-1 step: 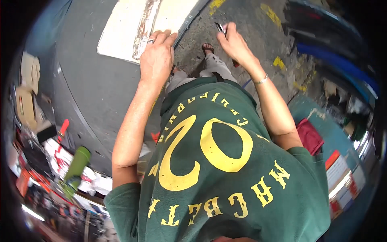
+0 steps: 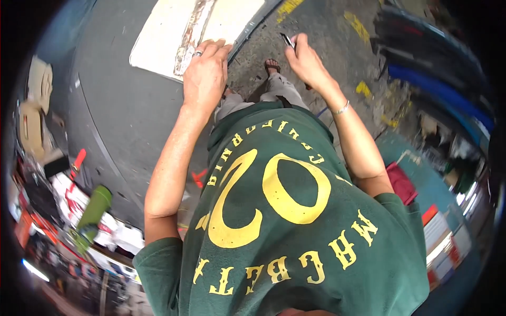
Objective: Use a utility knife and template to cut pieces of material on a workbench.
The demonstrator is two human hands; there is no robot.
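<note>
A cream-coloured panel (image 2: 153, 45) with a worn brown-and-white strip (image 2: 191, 39) down it lies on a dark grey table (image 2: 113, 100). My left hand (image 2: 206, 68) rests on the panel's near part, fingers laid over the strip and the cream surface beside it; a ring shows on one finger. Off the table's right edge, my right hand (image 2: 308, 64) is closed around a slim black-and-silver tool that looks like a utility knife (image 2: 287, 40). Its dark tip points up and away to the left, apart from the panel. Most of its handle is hidden in my fist.
On the left are a green roll (image 2: 97, 208), a red-handled tool (image 2: 79, 159) and beige pieces (image 2: 31, 126). At right stand dark and blue sheets (image 2: 437, 89) and a teal surface (image 2: 416, 163) with a maroon cloth (image 2: 400, 183). Yellow marks (image 2: 358, 26) show on the floor.
The whole view has shifted slightly. My right hand with the knife sits a little lower in the picture; my left hand keeps its place on the panel.
</note>
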